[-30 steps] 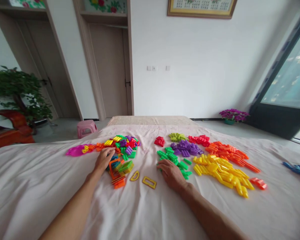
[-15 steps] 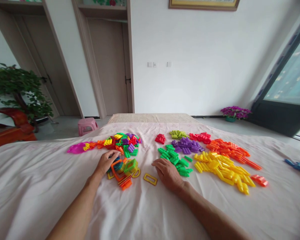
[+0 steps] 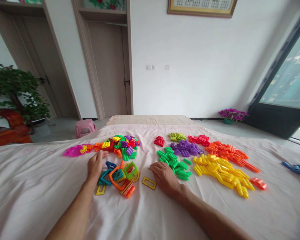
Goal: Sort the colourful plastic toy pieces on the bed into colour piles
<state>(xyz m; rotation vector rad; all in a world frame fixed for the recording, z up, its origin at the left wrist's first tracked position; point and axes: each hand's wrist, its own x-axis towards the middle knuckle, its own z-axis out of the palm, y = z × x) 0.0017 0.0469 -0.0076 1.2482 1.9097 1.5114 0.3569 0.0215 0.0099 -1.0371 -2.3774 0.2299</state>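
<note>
While the left hand (image 3: 95, 164) sits just beside a loose heap of flat plastic frames (image 3: 118, 174) in blue, teal, orange, green and yellow, its fingertips point forward at a mixed pile of multicoloured plastic tube pieces (image 3: 123, 145); the fingers look close together, but honestly I can't tell if they've got hold of anything, since mostly the back of the hand shows; that frame heap is lying on the pale pinkish cloth (image 3: 140, 216) between the two hands, with a yellow rectangular plastic frame (image 3: 148, 186) off on its own, near the right hand (image 3: 164, 175); that one's palm down with the fingers slightly bent, right next to a bunch of green plastic tube pieces (image 3: 173, 160), and whatever's under the palm is hidden, so no clue on its grip either; past the greens there are purple plastic tube pieces (image 3: 186, 148), plus a big spread of yellow plastic pieces (image 3: 221, 170) farther right.
</note>
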